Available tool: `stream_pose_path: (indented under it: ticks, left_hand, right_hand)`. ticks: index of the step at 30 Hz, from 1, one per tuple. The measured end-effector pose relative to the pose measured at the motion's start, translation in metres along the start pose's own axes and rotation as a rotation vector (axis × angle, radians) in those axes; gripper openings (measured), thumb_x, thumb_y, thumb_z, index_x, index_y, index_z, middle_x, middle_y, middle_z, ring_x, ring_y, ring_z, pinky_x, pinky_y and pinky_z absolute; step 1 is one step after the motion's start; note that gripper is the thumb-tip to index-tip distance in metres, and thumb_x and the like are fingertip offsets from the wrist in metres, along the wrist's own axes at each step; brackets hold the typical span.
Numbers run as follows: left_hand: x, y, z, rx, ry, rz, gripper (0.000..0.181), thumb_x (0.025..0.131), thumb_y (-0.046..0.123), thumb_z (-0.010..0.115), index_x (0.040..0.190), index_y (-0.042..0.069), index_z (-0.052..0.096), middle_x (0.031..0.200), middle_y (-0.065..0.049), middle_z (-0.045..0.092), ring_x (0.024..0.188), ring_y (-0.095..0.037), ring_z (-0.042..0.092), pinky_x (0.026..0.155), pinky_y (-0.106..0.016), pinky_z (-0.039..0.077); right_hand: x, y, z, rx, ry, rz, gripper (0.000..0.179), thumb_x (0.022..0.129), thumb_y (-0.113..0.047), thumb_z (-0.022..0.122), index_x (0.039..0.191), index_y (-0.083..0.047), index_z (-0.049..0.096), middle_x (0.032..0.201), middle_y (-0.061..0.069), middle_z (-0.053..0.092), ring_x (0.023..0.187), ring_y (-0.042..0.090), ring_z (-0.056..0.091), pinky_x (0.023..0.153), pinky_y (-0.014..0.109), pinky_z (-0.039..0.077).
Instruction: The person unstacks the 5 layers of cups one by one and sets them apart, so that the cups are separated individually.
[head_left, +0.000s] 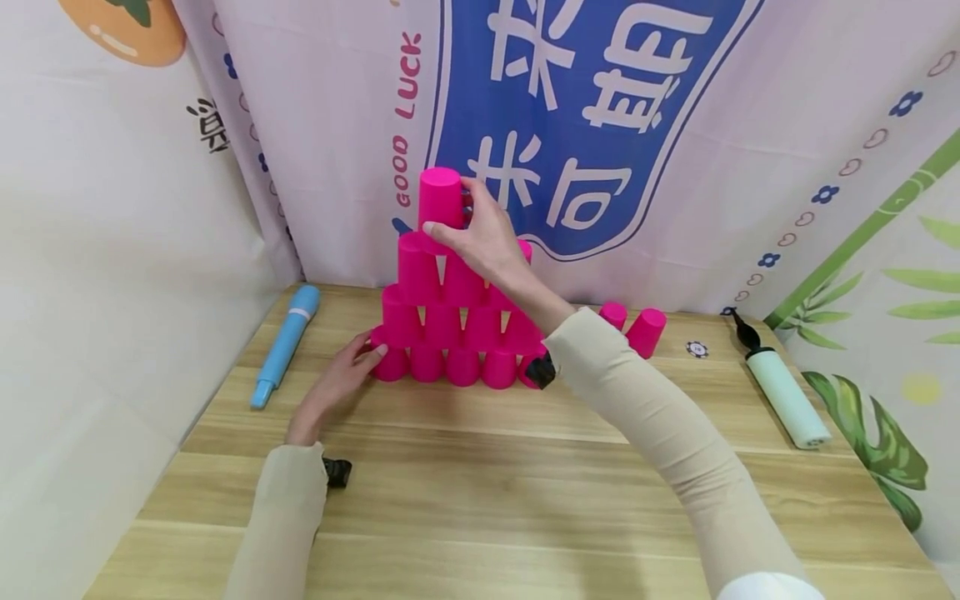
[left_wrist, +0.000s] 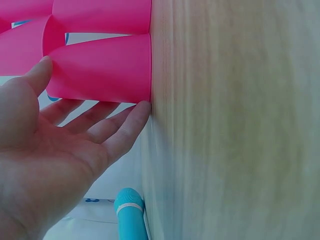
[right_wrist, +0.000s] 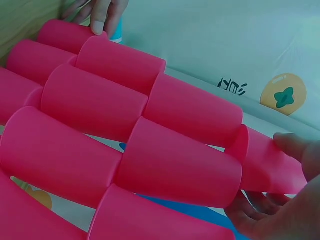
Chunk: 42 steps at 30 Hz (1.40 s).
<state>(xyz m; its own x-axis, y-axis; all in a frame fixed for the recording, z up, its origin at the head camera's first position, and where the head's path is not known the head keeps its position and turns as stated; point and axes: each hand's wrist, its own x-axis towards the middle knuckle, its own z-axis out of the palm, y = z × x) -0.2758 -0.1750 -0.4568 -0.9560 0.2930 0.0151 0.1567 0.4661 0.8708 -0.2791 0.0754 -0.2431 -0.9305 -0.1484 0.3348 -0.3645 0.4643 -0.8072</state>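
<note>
Wood-grain table under pink cups, blue tube, round chip and mint-green pump

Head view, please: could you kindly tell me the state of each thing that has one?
Top cup: upside down, held in the right grip
Stacked cups: upside down, in rows below it
Left grip: touching the bottom-left cup
Right-side cups: upside down, one partly hidden
Blue tube: lying down
Mint pump: lying down
Round chip: lying flat
</note>
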Motion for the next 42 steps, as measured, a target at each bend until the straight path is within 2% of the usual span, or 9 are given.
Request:
stream_pose_path:
  ticks: [4,7,13,17,20,26,30,34,42]
  left_hand:
    - [0.0,-0.004,0.003,-0.004,-0.003,0.001,0.067,0.102,0.044,0.042,0.153,0.005,0.022,0.152,-0.024,0.028,0.138,-0.043,0.029,0.109,-0.057,0.031]
    - [0.0,-0.005,0.004,-0.026,-0.01,-0.003,0.067,0.102,0.044,0.042,0.153,0.005,0.022,0.151,-0.026,0.029,0.138,-0.043,0.029,0.109,-0.056,0.032]
    - [0.002,-0.003,0.002,-0.039,-0.01,-0.014,0.068,0.102,0.045,0.042,0.153,0.006,0.02,0.151,-0.026,0.029,0.138,-0.042,0.028,0.11,-0.055,0.031]
    - [0.003,-0.001,0.001,-0.039,-0.021,-0.038,0.071,0.1,0.049,0.042,0.154,0.009,0.018,0.153,-0.023,0.027,0.139,-0.041,0.027,0.11,-0.055,0.03]
    - [0.003,-0.001,0.0,-0.051,-0.022,-0.049,0.072,0.1,0.05,0.042,0.155,0.01,0.018,0.153,-0.022,0.027,0.139,-0.041,0.028,0.11,-0.054,0.031]
    - [0.004,-0.002,0.0,-0.023,-0.022,-0.047,0.072,0.099,0.052,0.042,0.154,0.011,0.019,0.152,-0.022,0.028,0.138,-0.041,0.03,0.11,-0.054,0.031]
    - [0.005,-0.002,0.001,-0.017,-0.031,-0.048,0.074,0.099,0.053,0.042,0.154,0.01,0.019,0.152,-0.022,0.029,0.138,-0.041,0.03,0.11,-0.054,0.031]
    - [0.005,-0.002,0.0,-0.024,-0.034,-0.052,0.074,0.099,0.054,0.041,0.155,0.01,0.018,0.153,-0.022,0.028,0.139,-0.041,0.028,0.111,-0.054,0.03]
    - [0.004,0.0,-0.003,-0.019,-0.032,-0.041,0.073,0.1,0.05,0.042,0.154,0.007,0.018,0.152,-0.023,0.028,0.139,-0.042,0.026,0.111,-0.056,0.028]
  right_hand:
    - [-0.002,0.003,-0.001,0.004,0.015,-0.02,0.08,0.083,-0.025,0.077,0.147,-0.015,0.031,0.13,0.004,0.053,0.109,0.015,0.058,0.085,0.025,0.054]
    - [-0.005,0.009,-0.009,0.021,0.055,-0.065,0.078,0.082,-0.025,0.077,0.147,-0.015,0.033,0.13,0.003,0.053,0.109,0.015,0.058,0.084,0.026,0.054]
    - [-0.017,0.021,-0.047,0.066,0.124,-0.135,0.073,0.082,-0.025,0.077,0.142,-0.014,0.038,0.129,0.002,0.053,0.109,0.015,0.057,0.087,0.027,0.053]
    - [-0.035,0.022,-0.073,0.064,0.174,-0.164,0.07,0.084,-0.017,0.075,0.142,-0.005,0.038,0.13,0.01,0.052,0.113,0.021,0.056,0.092,0.03,0.052]
    - [-0.047,0.025,-0.09,0.049,0.22,-0.157,0.068,0.085,-0.015,0.073,0.141,-0.002,0.038,0.13,0.013,0.052,0.114,0.025,0.056,0.093,0.032,0.052]
    - [-0.066,0.052,-0.118,-0.011,0.305,-0.094,0.064,0.087,-0.019,0.072,0.141,-0.007,0.041,0.131,0.012,0.052,0.115,0.026,0.055,0.091,0.031,0.052]
    - [-0.079,0.089,-0.137,-0.04,0.367,-0.054,0.065,0.086,-0.021,0.073,0.141,-0.008,0.041,0.13,0.01,0.053,0.113,0.024,0.054,0.091,0.029,0.051]
    - [-0.093,0.134,-0.154,-0.057,0.421,0.045,0.067,0.087,-0.028,0.072,0.143,-0.013,0.039,0.132,0.006,0.051,0.114,0.021,0.053,0.092,0.03,0.05]
    - [-0.134,0.196,-0.173,-0.089,0.533,0.259,0.069,0.089,-0.038,0.068,0.144,-0.015,0.034,0.132,0.005,0.049,0.114,0.018,0.051,0.091,0.029,0.05]
